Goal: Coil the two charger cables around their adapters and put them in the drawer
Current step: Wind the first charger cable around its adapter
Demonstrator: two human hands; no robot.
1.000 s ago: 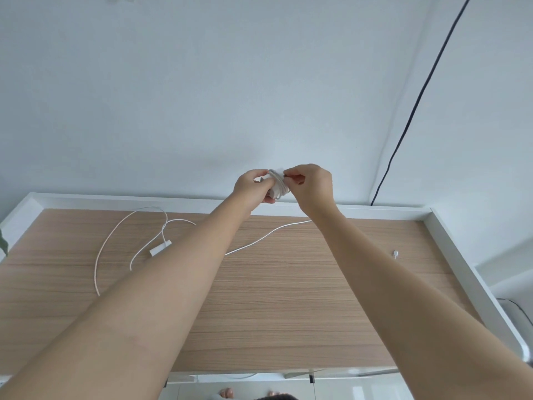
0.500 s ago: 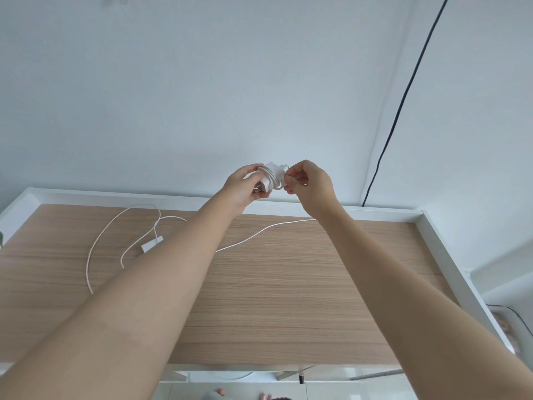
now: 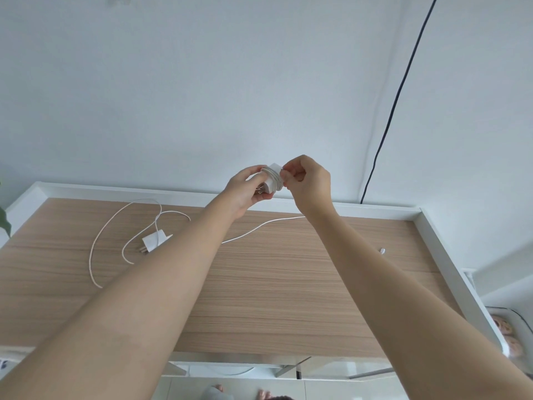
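My left hand [image 3: 245, 187] grips a white charger adapter [image 3: 271, 180] with several turns of white cable wound round it, held up above the back of the wooden desk [image 3: 274, 284]. My right hand [image 3: 307, 181] pinches the cable right beside the adapter. The loose part of that cable [image 3: 259, 226] trails down across the desk and its plug end [image 3: 382, 250] lies at the right. A second white adapter [image 3: 154, 241] lies on the desk at the left with its cable [image 3: 115, 226] spread in loose loops. No drawer is visible.
A white raised rim [image 3: 444, 255] borders the desk's back and sides. A black cord [image 3: 395, 105] runs down the wall at the right. A green leaf [image 3: 4, 223] shows at the left edge. Below the desk's front edge are white floor tiles and feet.
My right hand has carried the cable round the adapter, adding to the coil. The trailing cable on the desk has shortened slightly. The view shifted a little.
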